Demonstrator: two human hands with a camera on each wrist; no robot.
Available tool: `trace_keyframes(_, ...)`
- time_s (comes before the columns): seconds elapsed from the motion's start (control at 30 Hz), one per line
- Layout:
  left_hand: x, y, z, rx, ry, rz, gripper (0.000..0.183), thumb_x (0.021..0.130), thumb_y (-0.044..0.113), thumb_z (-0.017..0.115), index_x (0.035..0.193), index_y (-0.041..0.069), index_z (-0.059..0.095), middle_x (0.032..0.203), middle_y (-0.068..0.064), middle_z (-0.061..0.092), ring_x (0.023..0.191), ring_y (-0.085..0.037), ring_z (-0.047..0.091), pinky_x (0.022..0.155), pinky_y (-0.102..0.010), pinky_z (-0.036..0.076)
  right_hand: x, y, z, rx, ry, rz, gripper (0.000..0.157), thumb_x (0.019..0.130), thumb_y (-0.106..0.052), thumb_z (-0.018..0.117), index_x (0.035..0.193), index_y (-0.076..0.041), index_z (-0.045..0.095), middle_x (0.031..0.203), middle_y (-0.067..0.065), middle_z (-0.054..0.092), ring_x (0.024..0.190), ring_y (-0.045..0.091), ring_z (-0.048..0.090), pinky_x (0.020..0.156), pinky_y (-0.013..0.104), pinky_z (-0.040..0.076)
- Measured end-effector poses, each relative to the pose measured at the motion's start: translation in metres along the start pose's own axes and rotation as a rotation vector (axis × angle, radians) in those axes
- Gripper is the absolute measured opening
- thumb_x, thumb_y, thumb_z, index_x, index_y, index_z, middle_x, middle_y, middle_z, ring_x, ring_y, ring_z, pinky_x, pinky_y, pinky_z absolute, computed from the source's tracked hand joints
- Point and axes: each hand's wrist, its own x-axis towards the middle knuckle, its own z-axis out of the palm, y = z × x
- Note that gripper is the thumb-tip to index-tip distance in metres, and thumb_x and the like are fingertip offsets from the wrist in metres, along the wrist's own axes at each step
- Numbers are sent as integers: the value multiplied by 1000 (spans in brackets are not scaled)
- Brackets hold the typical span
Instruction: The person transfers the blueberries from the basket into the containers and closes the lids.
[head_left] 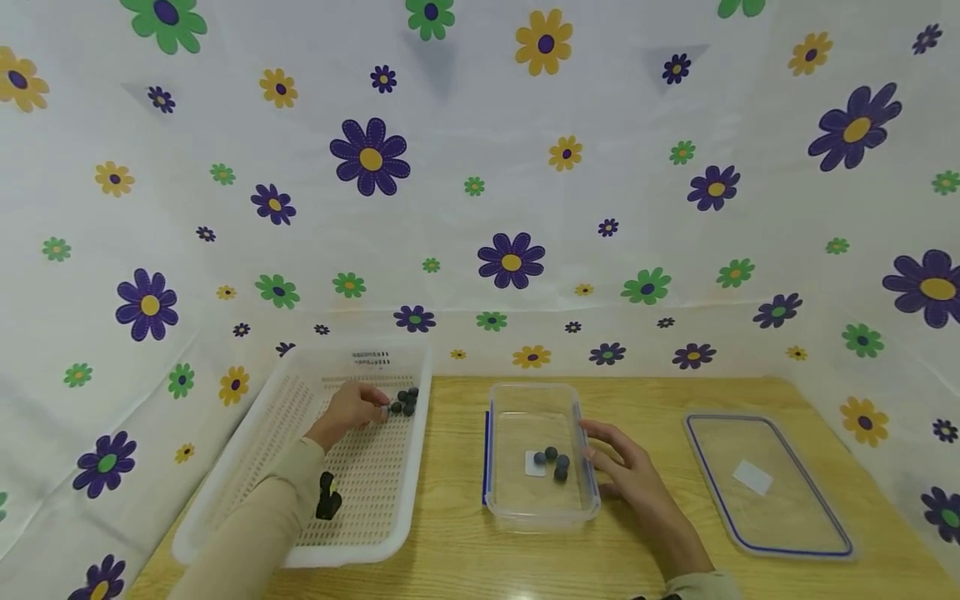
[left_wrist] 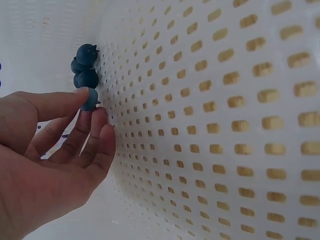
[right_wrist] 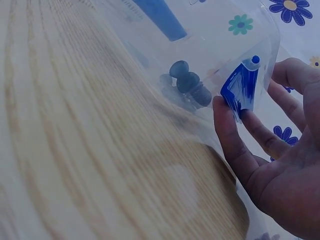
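Note:
My left hand (head_left: 352, 412) is inside the white perforated basket (head_left: 416, 492), pinching a blueberry (left_wrist: 90, 99) between thumb and fingers. Just beyond its fingertips, several more blueberries (head_left: 406, 402) sit together by the basket's right wall. My right hand (head_left: 633, 471) holds the right side of a clear plastic container (head_left: 528, 512), its fingers curved about the wall and the blue-edged clip (right_wrist: 242, 85). A small group of blueberries (head_left: 561, 462) lies on the container's floor, near a white label (head_left: 535, 463).
A clear lid with a blue seal (head_left: 795, 508) lies flat on the wooden table (head_left: 457, 467) at the right. Something black (head_left: 327, 497) shows beside the left sleeve, over the basket. A flower-patterned white sheet (head_left: 450, 208) surrounds the table at the back and sides.

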Motion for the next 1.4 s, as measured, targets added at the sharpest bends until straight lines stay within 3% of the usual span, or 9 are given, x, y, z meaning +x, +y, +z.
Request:
trace_keyframes(0.17,1,4,-5,-16,-2,7,19,89,2,74,106,-6,71,92,-9,69,80,-21,61,73,-38,57,0,0,2,-4,2,-3,52,104,-25,62,152,-10,47,156,17,38,132,47,49,83,49,60)
trace_keyframes(0.37,-6,25,-13,-87,4,77,22,95,4,70,113,-9,69,107,-18,69,95,-27,66,89,-48,58,-2,-3,3,-4,3,14,52,104,-26,63,151,-11,48,157,16,39,135,46,47,84,48,60)
trace_keyframes(0.57,-22,52,-19,-163,23,169,24,96,7,69,116,-6,69,113,-17,69,101,-28,67,91,-42,57,-3,-3,3,-5,-9,12,52,105,-26,61,152,-10,46,158,17,36,137,48,43,86,48,60)
trace_keyframes(0.8,-55,91,-18,-250,95,294,26,97,10,70,120,-2,69,117,-17,67,103,-28,66,90,-32,56,-3,-2,3,-18,-20,-3,52,106,-25,60,153,-10,45,158,17,34,138,48,41,85,47,60)
trace_keyframes(1.13,-106,127,5,-431,185,407,24,95,2,71,118,-2,69,120,-17,66,112,-31,64,91,-24,54,-1,-4,6,-41,-22,-7,52,106,-26,59,153,-9,44,157,18,35,136,49,43,84,48,60)
trace_keyframes(1.4,-126,140,42,-464,280,523,20,91,-6,72,111,-2,72,110,-14,70,104,-29,69,87,-27,58,-3,-5,2,-51,-41,-7,54,106,-30,58,154,-10,42,159,17,32,138,47,40,87,48,59)
